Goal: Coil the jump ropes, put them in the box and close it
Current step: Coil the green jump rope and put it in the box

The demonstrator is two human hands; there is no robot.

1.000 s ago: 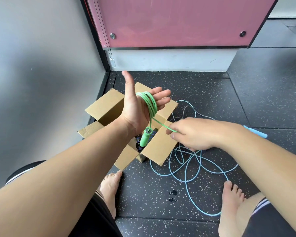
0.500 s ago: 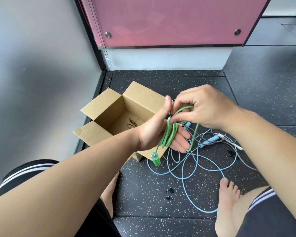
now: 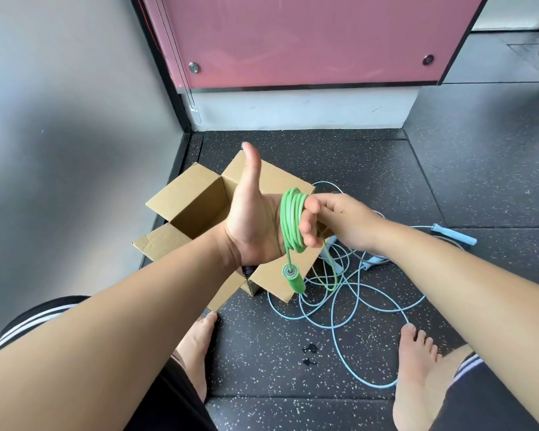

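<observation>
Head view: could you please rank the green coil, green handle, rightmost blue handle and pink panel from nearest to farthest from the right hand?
1. Green coil: at the right hand's fingers, round the left hand.
2. Green handle: hanging just below.
3. Blue handle: floor, far right.
4. Pink panel: back wall.

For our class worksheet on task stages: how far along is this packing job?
Nothing clearly finished. In hand: green jump rope mostly coiled round the left hand, right hand holding its tail. Remaining: blue jump rope lies tangled on the floor; cardboard box open.

Soft even daylight, faint shadows, wide-angle bending, blurred left wall (image 3: 59,150).
</observation>
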